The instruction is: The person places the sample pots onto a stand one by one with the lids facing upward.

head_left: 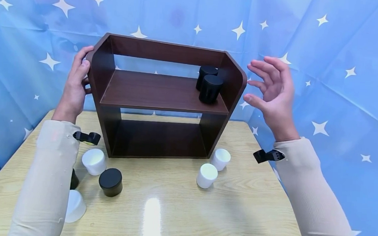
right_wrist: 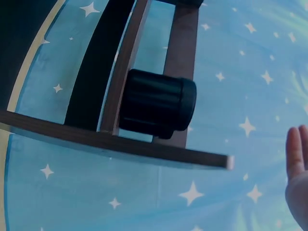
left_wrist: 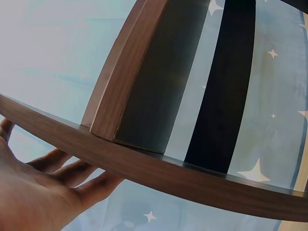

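Observation:
A dark brown two-tier shelf [head_left: 163, 110] stands on the table. My left hand [head_left: 77, 73] touches the outer face of its left side panel [left_wrist: 144, 166], near the top, with fingers extended rather than wrapped round it. My right hand [head_left: 273, 83] is held up just beyond the right side panel [head_left: 229, 80], apart from it, with fingers spread, slightly bent, and nothing in them. Two black lidded jars [head_left: 210, 89] stand one behind the other at the right end of the upper board; in the right wrist view the front black jar [right_wrist: 154, 101] mostly covers the other.
Two white jars [head_left: 207, 176] stand by the shelf's right foot. At the left are a white jar [head_left: 94, 161], a black jar [head_left: 110, 182] and another white jar [head_left: 75, 207], with a black item partly behind my left sleeve. A blue starry curtain [head_left: 345, 52] hangs behind the table [head_left: 176, 212].

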